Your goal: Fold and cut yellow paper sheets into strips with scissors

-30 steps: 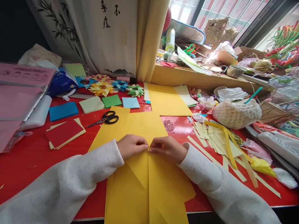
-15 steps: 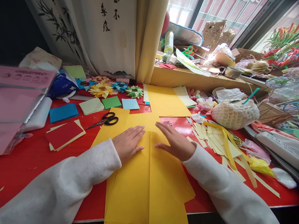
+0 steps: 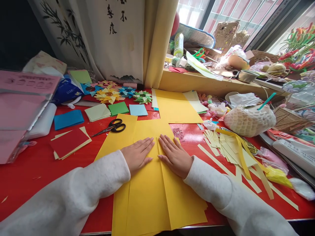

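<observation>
Left of the fingers, the red tabletop [image 3: 19, 183] spreads out, with black scissors [image 3: 119, 127] beyond the left hand [image 3: 137, 154]. Its fingers lie straight and slightly spread, gripping nothing. Under both hands' fingers is creased yellow paper [image 3: 147, 196]. The right hand [image 3: 176, 156] also lies flat, fingers extended, grasping nothing. Beyond its fingers runs a sunlit, cluttered windowsill [image 3: 172, 78]; rightward lie pale paper strips [image 3: 216, 160].

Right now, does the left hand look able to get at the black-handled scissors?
Probably yes: the left hand lies flat on the yellow paper, seemingly holding nothing, and the scissors lie uncovered beyond it, to its left, with nothing standing between.
</observation>
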A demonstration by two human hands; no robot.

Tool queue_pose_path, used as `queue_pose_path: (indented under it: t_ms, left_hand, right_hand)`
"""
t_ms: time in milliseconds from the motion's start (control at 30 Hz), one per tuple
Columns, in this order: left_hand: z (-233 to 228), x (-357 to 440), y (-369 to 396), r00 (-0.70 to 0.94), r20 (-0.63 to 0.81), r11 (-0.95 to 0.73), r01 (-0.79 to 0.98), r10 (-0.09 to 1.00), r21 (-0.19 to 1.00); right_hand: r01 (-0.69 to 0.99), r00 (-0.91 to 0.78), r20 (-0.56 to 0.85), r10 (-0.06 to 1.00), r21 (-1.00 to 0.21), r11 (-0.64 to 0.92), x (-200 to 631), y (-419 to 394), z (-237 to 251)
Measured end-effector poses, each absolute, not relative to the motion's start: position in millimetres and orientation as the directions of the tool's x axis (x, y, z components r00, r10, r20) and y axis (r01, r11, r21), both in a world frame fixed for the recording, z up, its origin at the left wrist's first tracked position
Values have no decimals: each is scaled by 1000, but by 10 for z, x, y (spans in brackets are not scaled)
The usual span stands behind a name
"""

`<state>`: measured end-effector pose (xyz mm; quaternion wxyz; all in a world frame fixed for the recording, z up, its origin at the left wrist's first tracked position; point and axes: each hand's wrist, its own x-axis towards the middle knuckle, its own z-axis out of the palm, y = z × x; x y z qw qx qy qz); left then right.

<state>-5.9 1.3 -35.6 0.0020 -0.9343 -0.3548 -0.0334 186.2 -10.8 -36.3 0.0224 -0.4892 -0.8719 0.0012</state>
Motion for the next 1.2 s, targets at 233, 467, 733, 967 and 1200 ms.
queue_pose_path:
  t_ms: [233,467,733,967,1200]
  left_hand:
    - [-365,3,-73,692,66,-694,720,719,5]
    - [-365,32,-111,671,88,-674,739,737,6]
    - [-396,57,-160,641,142,-649,761,754,13]
    - [-439,111,-210,601,218,-622,783,769,36]
    - [-397,60,-146,639,222,-659,751,737,28]
  right_hand:
    - [864,-504,79,860,21,504,1843,-135,-402]
    - [871,-491,76,868,40,490,1832,-141,-399]
    - [874,-486,81,870,32,485,1830,-138,-397]
    - [885,-466,64,882,17,466,1813,-163,-387]
    - [842,-511,26,859,-182,507,1926,-38,-316]
